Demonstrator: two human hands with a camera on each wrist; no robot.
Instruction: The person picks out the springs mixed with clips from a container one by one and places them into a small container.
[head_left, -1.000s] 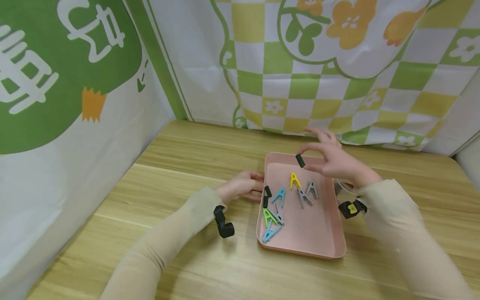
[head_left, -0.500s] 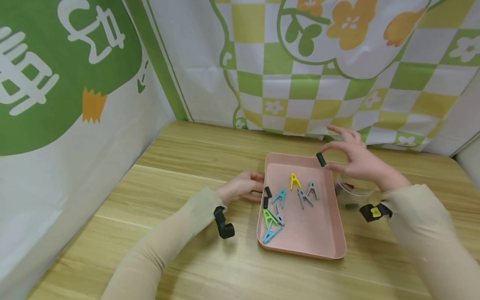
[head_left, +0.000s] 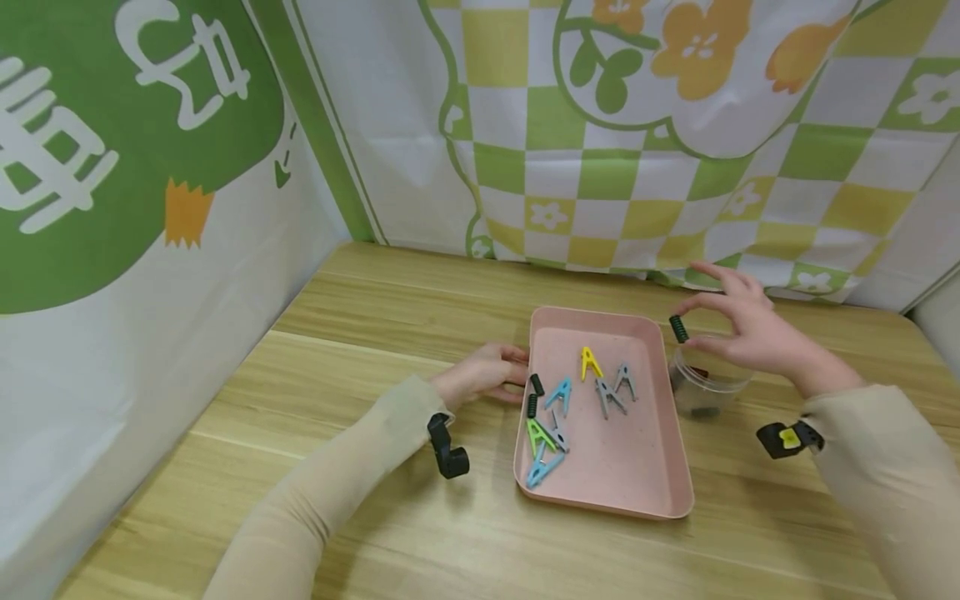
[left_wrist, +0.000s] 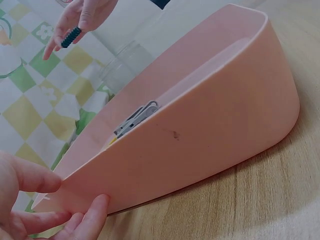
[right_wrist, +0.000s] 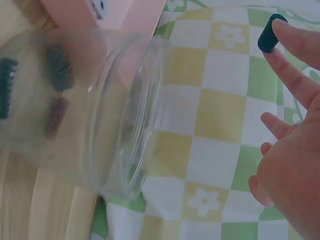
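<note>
My right hand (head_left: pixel 765 333) pinches a dark green coil spring (head_left: pixel 678 328) between thumb and fingertips, above the clear jar (head_left: pixel 723 387). In the right wrist view the spring (right_wrist: pixel 269 36) hangs out beyond the jar's open mouth, and a few springs (right_wrist: pixel 59 67) show through the jar's wall. The fingers of my left hand (head_left: pixel 483 372) rest against the outer left wall of the pink tray (head_left: pixel 622 467). In it lie two dark springs (head_left: pixel 532 406) and several clips: yellow (head_left: pixel 590 363), blue (head_left: pixel 559 393), green (head_left: pixel 538 434) and grey (head_left: pixel 626 380).
The wooden table (head_left: pixel 420 533) carries the tray, with the jar close by its right side. A checked, flower-print cloth (head_left: pixel 600 183) hangs behind the table's back edge. Another printed cloth (head_left: pixel 247 250) stands along the left. A black wrist camera (head_left: pixel 447 450) sticks out from each sleeve.
My right hand has carried the spring to the right, from over the tray to above the jar, uncovering the jar in the head view. The left hand and the tray's contents stay put.
</note>
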